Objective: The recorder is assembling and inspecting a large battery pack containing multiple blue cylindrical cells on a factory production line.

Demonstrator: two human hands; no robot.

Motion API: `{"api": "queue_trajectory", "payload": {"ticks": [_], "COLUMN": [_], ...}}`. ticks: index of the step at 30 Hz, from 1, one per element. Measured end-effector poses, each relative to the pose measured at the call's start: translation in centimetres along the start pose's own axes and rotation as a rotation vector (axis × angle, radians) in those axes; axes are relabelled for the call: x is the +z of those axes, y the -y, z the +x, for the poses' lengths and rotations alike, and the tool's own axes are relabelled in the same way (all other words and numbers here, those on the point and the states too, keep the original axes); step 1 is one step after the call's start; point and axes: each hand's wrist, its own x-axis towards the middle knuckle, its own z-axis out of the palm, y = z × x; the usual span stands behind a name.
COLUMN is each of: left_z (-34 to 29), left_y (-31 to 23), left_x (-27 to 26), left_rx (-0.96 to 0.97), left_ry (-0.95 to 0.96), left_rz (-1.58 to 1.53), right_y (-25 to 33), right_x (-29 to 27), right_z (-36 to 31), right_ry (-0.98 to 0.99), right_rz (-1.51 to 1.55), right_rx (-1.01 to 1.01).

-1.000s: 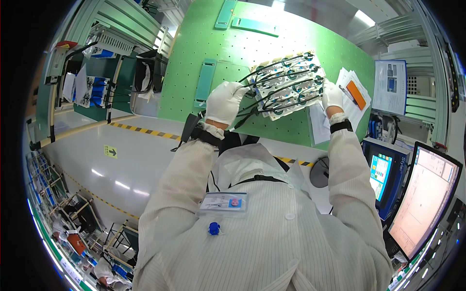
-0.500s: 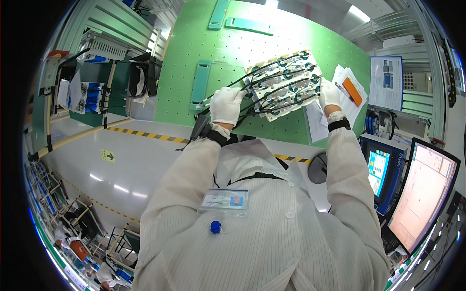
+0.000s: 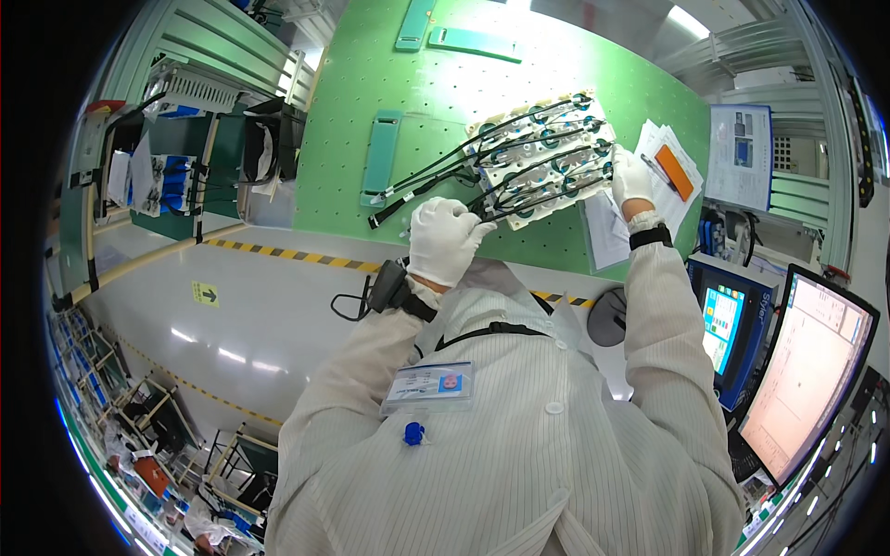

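A pale board with black cables and round dark-green parts [image 3: 542, 159] lies tilted on the green perforated table [image 3: 334, 157]. My right hand [image 3: 632, 176], in a white glove, grips its right edge, with the fingertips partly hidden. At its lower left corner is my gloved left hand [image 3: 443, 239], closed with thumb and fingers together. A black cable [image 3: 505, 212] from the board runs to these fingers and seems pinched there; the grip itself is partly covered. Other black cables [image 3: 422, 178] stretch left from the board, ending in connectors on the table.
Teal strips [image 3: 381, 153] lie on the table at the left and far side. Papers [image 3: 607, 232] and an orange object [image 3: 674, 172] are right of the board. A blue device with a screen [image 3: 728, 320] and a monitor [image 3: 807, 375] stand at the lower right.
My left hand has come down and nearer to me, away from the upper cables, uncovering their connector ends. My right hand remains at the board's edge.
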Motion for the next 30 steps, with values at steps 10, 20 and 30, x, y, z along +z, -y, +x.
{"api": "queue_trajectory", "payload": {"ticks": [10,20,30], "left_z": [-0.3,4.7,3.0], "left_y": [-2.2,-1.1,1.4], "left_x": [-0.9,3.8,9.1], "left_rx": [-0.265,-0.315,-0.293], "left_ry": [0.172,0.001,-0.208], "left_rz": [0.033,0.151,-0.673], "right_y": [-1.5,3.3,0.6], "right_x": [-1.6,-1.8,-1.3], "right_z": [1.8,2.6,1.4], "right_ry": [0.139,0.286,0.287], "right_rz": [0.08,-0.18,-0.17], "right_rx": [-0.1,-0.303,-0.352]}}
